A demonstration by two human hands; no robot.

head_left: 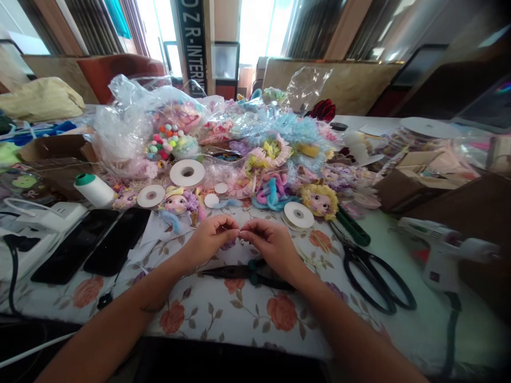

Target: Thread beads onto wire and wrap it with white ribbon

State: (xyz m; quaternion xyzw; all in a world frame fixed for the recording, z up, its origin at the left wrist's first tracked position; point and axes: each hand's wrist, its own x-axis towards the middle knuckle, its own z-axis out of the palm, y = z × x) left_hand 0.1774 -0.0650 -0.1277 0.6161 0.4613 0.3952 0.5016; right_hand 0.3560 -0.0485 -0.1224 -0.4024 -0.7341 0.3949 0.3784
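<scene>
The near edge of the flowered cloth (pixel 191 311) ran between the two forearms, and a strip of it showed between that edge and the dark long-nosed pliers (pixel 231 272), which lay just nearer than the hands, their handles partly under the right wrist. The left hand (pixel 211 239) and the right hand (pixel 271 244) met at the middle, each narrowed to a pinch of thumb and forefinger on a small piece (pixel 241 241), held between their tips just above the cloth and too small to make out. On the left, two flat black phones (pixel 75 244) bounded the space; on the right, black scissors (pixel 369 282) with wide looped handles did, and farther right a pale glue gun (pixel 437 255). The far side was closed off by a heap: crinkled clear plastic (pixel 125 125), frilled blue fabric (pixel 293 133), round bright pom-poms (pixel 163 141). Before it lay a doll head (pixel 319 201) with tight yellow curls, a flat white spool (pixel 298 215), a larger white roll (pixel 187 174) and, at left, a tilted thread cone (pixel 93 190).
</scene>
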